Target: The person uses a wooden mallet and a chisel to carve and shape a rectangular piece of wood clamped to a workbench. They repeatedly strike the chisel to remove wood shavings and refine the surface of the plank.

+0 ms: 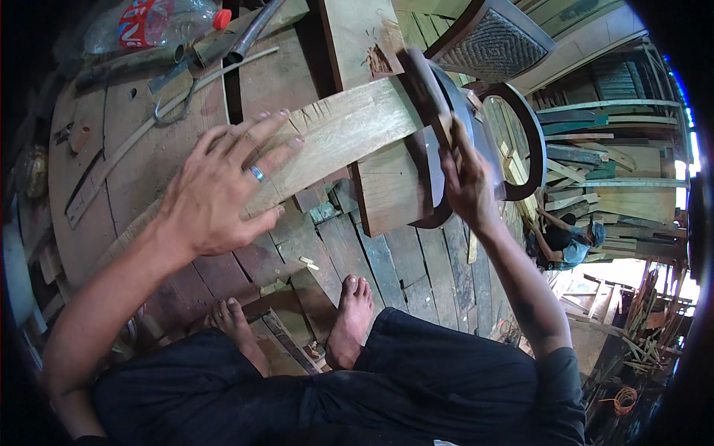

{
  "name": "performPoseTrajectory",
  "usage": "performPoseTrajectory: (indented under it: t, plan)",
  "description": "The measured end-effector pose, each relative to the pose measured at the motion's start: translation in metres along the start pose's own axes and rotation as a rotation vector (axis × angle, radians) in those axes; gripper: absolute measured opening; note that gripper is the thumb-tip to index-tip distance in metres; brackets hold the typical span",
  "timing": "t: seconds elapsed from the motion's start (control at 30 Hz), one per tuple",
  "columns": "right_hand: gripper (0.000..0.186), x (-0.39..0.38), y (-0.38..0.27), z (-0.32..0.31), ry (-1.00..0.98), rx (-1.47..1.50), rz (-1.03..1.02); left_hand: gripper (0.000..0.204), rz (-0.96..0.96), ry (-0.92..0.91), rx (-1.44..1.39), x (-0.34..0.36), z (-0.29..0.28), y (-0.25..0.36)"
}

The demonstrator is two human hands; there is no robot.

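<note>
Fingers [256,137] of our left hand [212,197] spread wide over the pale board [349,130], which lies across a thick plank [396,193]; we cannot tell how hard they press. Our right hand [470,178] grips a blurry dark tool [424,85] by the board's right end. We think we are shaping that end, so the next move calls for a still board. Farther out lies a clear bottle [184,21]

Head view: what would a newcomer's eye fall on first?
Probably the pale wooden plank slanting across the middle, with the left hand, wearing a silver-coloured ring, spread over it. Next, the right hand near the plank's right end, gripping a narrow brown piece too blurred to identify. Then the clear plastic bottle with its red cap, lying at the upper left.
</note>
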State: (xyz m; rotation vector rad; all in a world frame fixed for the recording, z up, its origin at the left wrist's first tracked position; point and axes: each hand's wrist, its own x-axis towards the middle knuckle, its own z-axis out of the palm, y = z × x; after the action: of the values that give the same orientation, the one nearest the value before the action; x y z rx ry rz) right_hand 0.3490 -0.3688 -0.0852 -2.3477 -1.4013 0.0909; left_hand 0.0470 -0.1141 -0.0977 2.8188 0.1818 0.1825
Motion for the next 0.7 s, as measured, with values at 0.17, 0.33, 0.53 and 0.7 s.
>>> performPoseTrajectory:
  t: [0.17,0.33,0.53,0.7]
  plan:
    - [0.063,-0.049,0.022,-0.003,0.094,-0.028,-0.106,0.083,0.017,0.037,-0.027,0.008,0.003,0.005]
    - [0.063,-0.001,-0.007,0.0,0.043,0.08,0.025,0.085,0.002,0.018,-0.033,0.002,0.006,0.0]
    - [0.064,-0.053,-0.001,0.005,0.105,0.062,-0.04,0.084,0.014,0.026,-0.036,0.004,0.001,0.006]
    - [0.062,-0.006,-0.016,0.003,0.027,0.073,0.062,0.085,0.008,0.03,-0.012,0.0,0.003,0.0]
